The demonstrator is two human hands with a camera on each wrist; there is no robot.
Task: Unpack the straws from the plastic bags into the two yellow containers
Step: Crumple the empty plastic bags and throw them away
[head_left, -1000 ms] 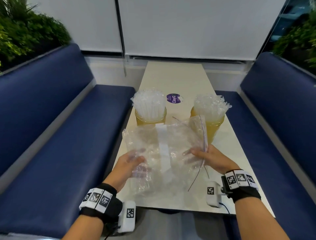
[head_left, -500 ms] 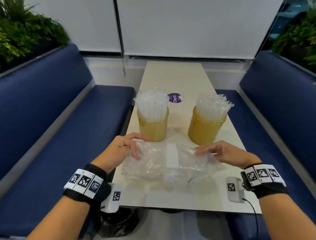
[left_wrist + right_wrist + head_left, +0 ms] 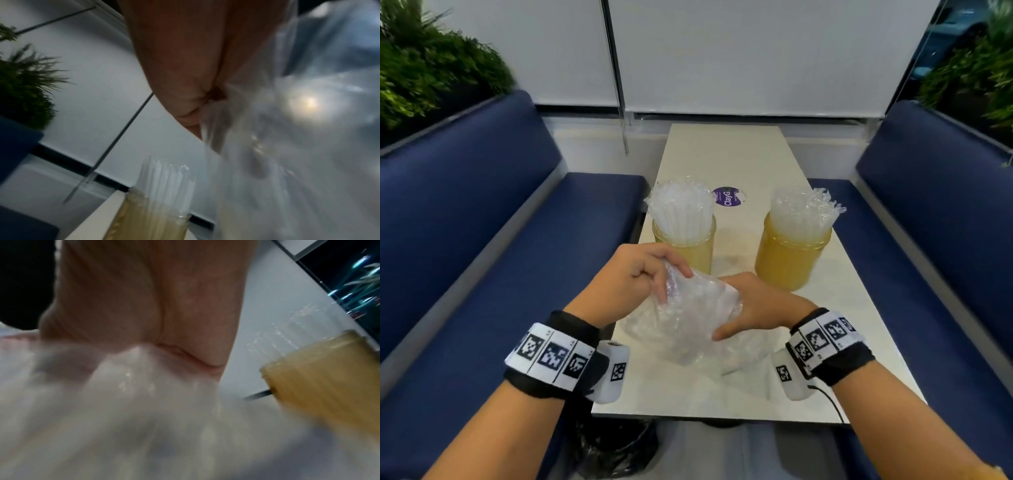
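A crumpled clear plastic bag (image 3: 697, 322) is held between both hands just above the near end of the pale desk (image 3: 726, 157). The left hand (image 3: 633, 277) has its grip closed on the bag's upper edge, fingers curled over the film. The right hand (image 3: 753, 305) clasps the bag's other side, thumb beneath. Just beyond the left grip stands one yellow translucent container (image 3: 688, 246) filled with clear wrapped straws (image 3: 679, 212); beyond the right grip stands the second yellow container (image 3: 789, 257), equally full.
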